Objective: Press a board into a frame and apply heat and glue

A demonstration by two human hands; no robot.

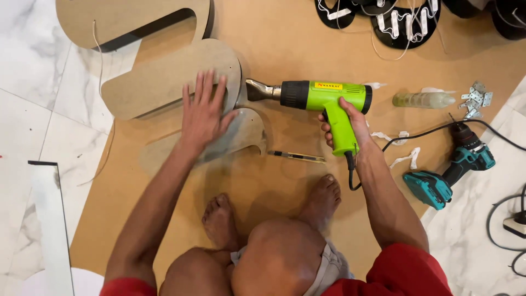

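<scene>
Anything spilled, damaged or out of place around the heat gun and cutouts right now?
Nothing spilled or broken. Torn white scraps litter the brown board beside the right hand gripping the green heat gun; a utility knife lies loose near the bare feet.

White marble floor tiles [33, 66] with grey veining run from seven to eleven o'clock and again at four o'clock. A large brown board [285, 49] covers the middle. A white strip [52, 219] lies at eight o'clock. Light is even, shadows soft.

1 head view, steep downward, close — floor [285, 49]
</scene>
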